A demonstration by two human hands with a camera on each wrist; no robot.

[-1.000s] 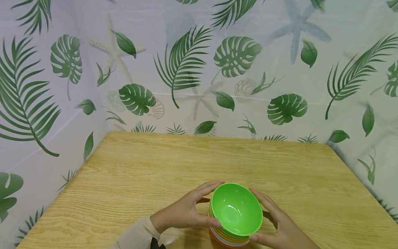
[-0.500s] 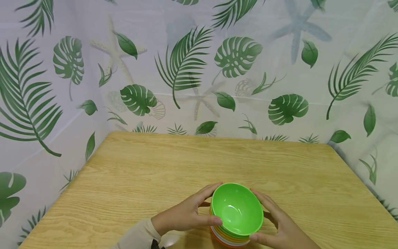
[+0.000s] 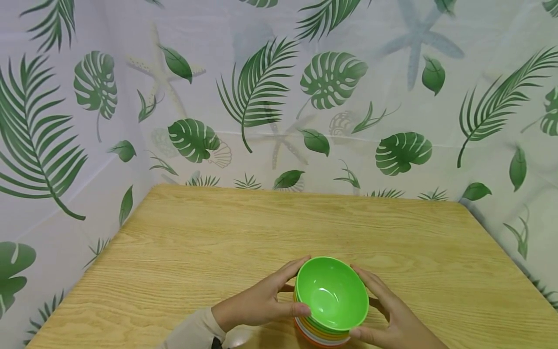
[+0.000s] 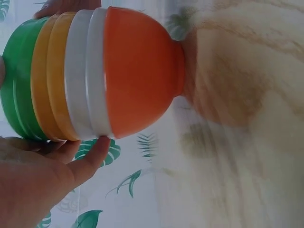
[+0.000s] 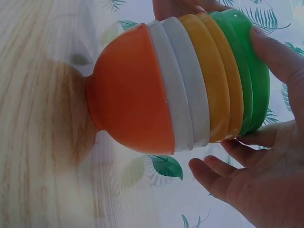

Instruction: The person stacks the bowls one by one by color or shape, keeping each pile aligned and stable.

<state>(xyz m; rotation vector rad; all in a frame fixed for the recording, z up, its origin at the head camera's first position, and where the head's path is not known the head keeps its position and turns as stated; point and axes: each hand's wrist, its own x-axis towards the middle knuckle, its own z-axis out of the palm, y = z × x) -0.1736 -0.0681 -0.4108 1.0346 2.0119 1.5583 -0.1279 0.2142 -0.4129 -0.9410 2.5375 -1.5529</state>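
Observation:
A stack of nested bowls stands on the wooden table (image 3: 244, 228) near its front. On top is a green bowl (image 3: 333, 286), its inside facing up toward the head camera. Under it, the wrist views show another green rim, then yellow bowls (image 5: 209, 71), white bowls (image 5: 183, 85) and an orange bowl (image 4: 140, 71) whose foot meets the table. My left hand (image 3: 261, 300) holds the stack from the left, thumb near the front of the green rim and fingers round the far side. Opposite it, my right hand (image 3: 394, 315) grips the right side, with its thumb on the upper bowls.
Behind the table and along both sides hangs a white cloth (image 3: 270, 160) printed with green leaves and starfish. The tabletop stretches away beyond the bowls to its far edge. A pale sleeve (image 3: 193, 332) covers the left forearm.
The head view has shifted very slightly. Both hands keep their places around the bowls, and the stack has not visibly moved.

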